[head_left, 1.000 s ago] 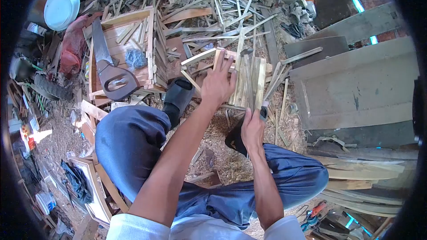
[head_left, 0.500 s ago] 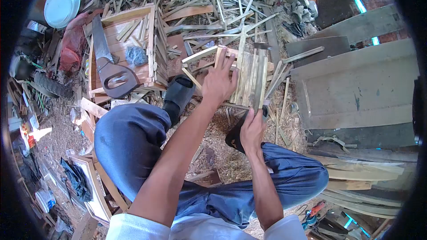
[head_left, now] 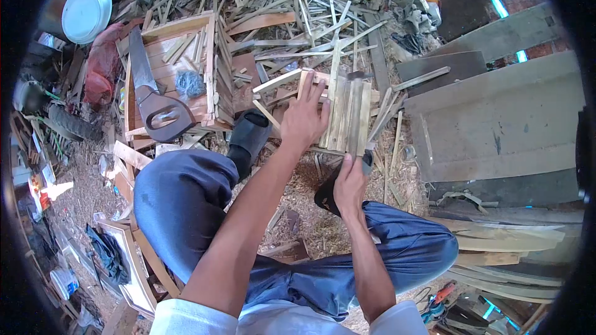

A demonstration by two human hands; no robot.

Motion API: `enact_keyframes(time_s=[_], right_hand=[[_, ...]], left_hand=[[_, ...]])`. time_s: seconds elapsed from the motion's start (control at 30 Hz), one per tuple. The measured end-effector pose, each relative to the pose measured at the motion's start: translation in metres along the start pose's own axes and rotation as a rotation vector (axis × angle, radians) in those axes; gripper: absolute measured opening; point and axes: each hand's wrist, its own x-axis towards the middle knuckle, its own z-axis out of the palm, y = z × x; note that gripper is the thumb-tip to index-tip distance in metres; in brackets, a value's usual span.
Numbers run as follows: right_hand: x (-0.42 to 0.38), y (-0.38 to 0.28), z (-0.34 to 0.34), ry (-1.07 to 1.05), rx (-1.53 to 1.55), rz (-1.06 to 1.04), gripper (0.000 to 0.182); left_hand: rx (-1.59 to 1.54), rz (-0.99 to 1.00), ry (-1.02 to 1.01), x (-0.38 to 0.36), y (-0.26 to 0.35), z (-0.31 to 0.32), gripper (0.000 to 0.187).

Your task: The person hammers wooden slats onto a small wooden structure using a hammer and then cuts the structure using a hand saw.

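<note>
A small crate of pale wooden slats (head_left: pixel 338 115) stands between the feet. My left hand (head_left: pixel 304 115) lies over its left part, fingers stretched out and apart, pressing on the wood. My right hand (head_left: pixel 349 183) is closed around the lower end of a hammer (head_left: pixel 356 115). The hammer's handle runs up along the slats, and its blurred head (head_left: pixel 359 75) is over the crate's far right part. Whether a nail is under the head cannot be made out.
An open wooden box (head_left: pixel 211 96) at the left holds wood strips and a blue-grey bundle (head_left: pixel 190 84), with a handsaw (head_left: pixel 162 111) across its left side. Scrap strips (head_left: pixel 298 18) cover the floor behind. Large boards (head_left: pixel 496 124) lie at the right. Sawdust (head_left: pixel 310 229) covers the floor.
The hammer head has moved slightly left and nearer to me, over the slats. My right hand has shifted a little down and left. My left hand has barely moved.
</note>
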Motion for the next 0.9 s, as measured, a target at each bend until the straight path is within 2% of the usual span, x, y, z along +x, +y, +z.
enact_keyframes(time_s=[0.13,0.2,0.37,0.47,0.63,0.7,0.73,0.8,0.9], right_hand=[[-0.004,-0.007,-0.001,0.166,0.044,-0.071,0.030],[-0.001,0.000,0.006,-0.008,-0.100,-0.010,0.028],[-0.004,-0.005,-0.002,0.114,0.083,-0.040,0.032],[-0.002,-0.006,0.001,-0.006,0.027,0.056,0.033],[-0.003,-0.011,-0.003,-0.003,0.044,0.084,0.034],[-0.006,-0.016,-0.002,0.138,0.131,-0.025,0.033],[-0.005,-0.011,0.000,0.138,0.130,-0.025,0.033],[-0.002,-0.005,0.004,-0.079,0.003,0.030,0.032],[-0.003,-0.007,0.002,0.011,0.141,0.025,0.031]], left_hand=[[-0.010,-0.021,-0.027,0.000,0.002,-0.001,0.055],[-0.005,-0.023,-0.032,-0.001,0.001,-0.002,0.054],[0.016,-0.017,-0.018,-0.001,0.002,-0.002,0.054],[-0.003,-0.042,-0.061,0.000,0.004,-0.005,0.054],[0.023,0.000,-0.003,0.000,0.001,0.000,0.054],[0.016,-0.007,-0.016,0.000,0.001,0.000,0.054],[0.014,-0.010,-0.026,0.000,0.001,-0.001,0.054],[0.010,-0.013,-0.017,0.000,0.002,-0.003,0.052],[0.007,-0.029,-0.027,0.001,0.006,-0.006,0.050]])
